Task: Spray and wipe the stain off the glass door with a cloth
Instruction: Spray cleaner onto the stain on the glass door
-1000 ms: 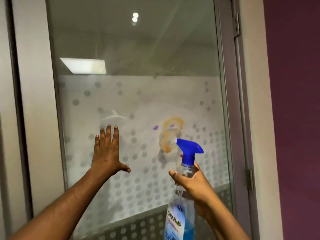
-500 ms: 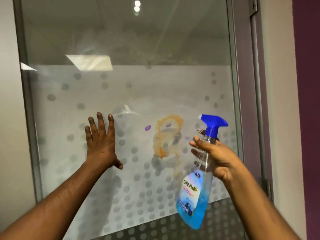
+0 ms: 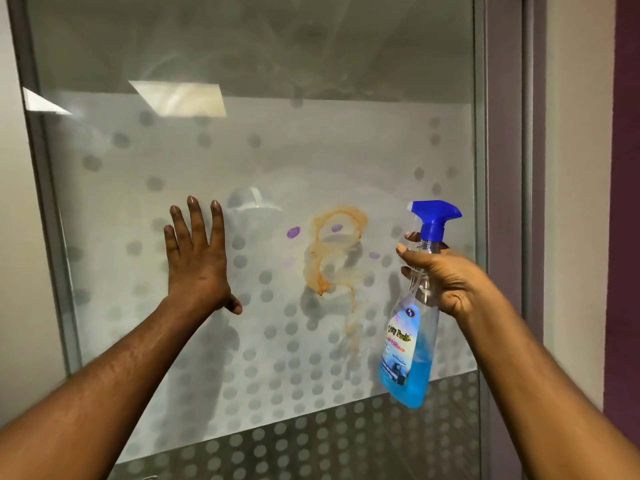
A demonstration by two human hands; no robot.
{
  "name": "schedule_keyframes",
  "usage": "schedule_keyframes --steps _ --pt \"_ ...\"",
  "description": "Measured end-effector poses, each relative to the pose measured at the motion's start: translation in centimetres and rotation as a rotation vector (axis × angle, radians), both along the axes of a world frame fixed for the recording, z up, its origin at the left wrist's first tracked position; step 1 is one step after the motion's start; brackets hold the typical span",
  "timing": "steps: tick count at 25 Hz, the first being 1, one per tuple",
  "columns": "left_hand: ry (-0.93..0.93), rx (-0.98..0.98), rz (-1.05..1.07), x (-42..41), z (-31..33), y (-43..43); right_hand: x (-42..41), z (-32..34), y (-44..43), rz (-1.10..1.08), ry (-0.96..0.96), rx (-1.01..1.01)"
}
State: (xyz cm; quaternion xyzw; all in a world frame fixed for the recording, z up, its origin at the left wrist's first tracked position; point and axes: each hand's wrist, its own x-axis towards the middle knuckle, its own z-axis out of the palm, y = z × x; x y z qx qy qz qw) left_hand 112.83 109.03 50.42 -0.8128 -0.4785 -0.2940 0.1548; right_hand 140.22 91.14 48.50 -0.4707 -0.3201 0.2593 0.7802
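Note:
An orange-brown looping stain with a drip running down marks the frosted, dotted glass door at mid height. A few small purple spots lie around it. My left hand presses flat on the glass left of the stain, fingers spread and pointing up, holding nothing. My right hand grips the neck of a clear spray bottle with blue liquid and a blue trigger head. The nozzle points left toward the stain. No cloth is in view.
A grey metal door frame runs down the right side of the glass, with a pale jamb and a purple wall beyond. The left frame edge meets a pale wall. A darker perforated-looking band crosses the door's bottom.
The bottle has risen and swung right of the stain, its nozzle now level with it. The view has closed in on the glass. My left hand stays flat on the door.

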Motion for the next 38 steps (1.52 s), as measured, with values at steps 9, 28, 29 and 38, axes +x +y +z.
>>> schedule_keyframes --steps 9,28,29,38 --pt "0.015 -0.030 0.013 -0.3 0.2 -0.2 0.1 1.8 1.5 -0.069 -0.044 -0.003" --pt "-0.005 -0.095 0.023 -0.4 0.3 -0.1 -2.8 8.6 3.2 -0.059 -0.240 -0.094" --pt "-0.007 -0.097 0.024 -0.4 0.3 -0.1 -2.7 8.3 3.0 -0.048 -0.233 -0.133" --pt "-0.010 -0.080 0.011 -0.5 0.2 -0.1 -3.3 5.7 3.7 0.007 -0.213 -0.016"
